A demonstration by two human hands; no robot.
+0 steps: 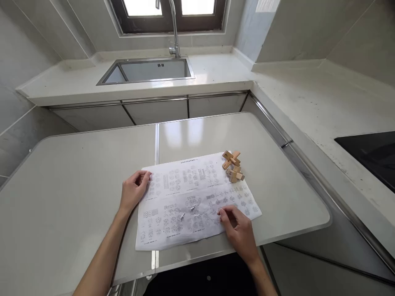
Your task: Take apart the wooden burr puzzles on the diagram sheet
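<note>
A large printed paper sheet point(182, 197) lies on the folding table, covered with rows of small line diagrams. Creases run across it, and two small torn-looking spots show near its lower middle. My left hand point(135, 189) is closed at the sheet's upper left edge, thumb and curled fingers at the paper. Over the lower right part of the sheet, my right hand point(237, 228) is closed, thumb and forefinger together; whatever is between them is hidden. On the sheet's upper right edge sit wooden interlocking puzzle pieces point(232, 159), with a second wooden cluster point(235, 174) touching just below.
The pale folding table point(77, 176) has a metal seam down its middle and rounded corners. Beyond it are a white counter point(216, 68), a sink point(148, 80) and a tall faucet point(174, 33). At right, a black cooktop point(373, 152) is set into the side counter.
</note>
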